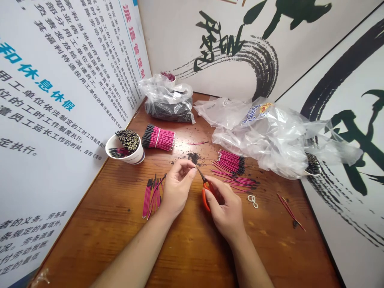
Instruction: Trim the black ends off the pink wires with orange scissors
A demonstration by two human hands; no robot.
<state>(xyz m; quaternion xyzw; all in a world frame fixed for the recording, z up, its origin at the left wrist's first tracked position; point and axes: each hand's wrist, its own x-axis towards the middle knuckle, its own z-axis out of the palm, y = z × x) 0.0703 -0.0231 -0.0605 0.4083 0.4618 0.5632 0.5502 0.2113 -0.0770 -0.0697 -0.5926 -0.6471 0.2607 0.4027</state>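
Note:
My left hand (179, 185) is pinched closed near the middle of the table, on something too small and hidden to name. My right hand (224, 202) grips orange-handled scissors (205, 191), whose dark tips touch or nearly touch the left fingertips. Just beyond the hands lies a small heap of black bits (193, 157). Loose pink wires with black ends (150, 197) lie left of my left hand. Beyond my right hand is a pile of pink wires (229, 163), with more strewn in front of it.
A paper cup (132, 158) of black-tipped wires and a banded pink bundle (159, 137) sit at left. Behind are a bag of black pieces (169, 108) and crumpled clear plastic (264, 136). White bands (253, 201) and a few wires (291, 212) lie at right. Printed panels border the table.

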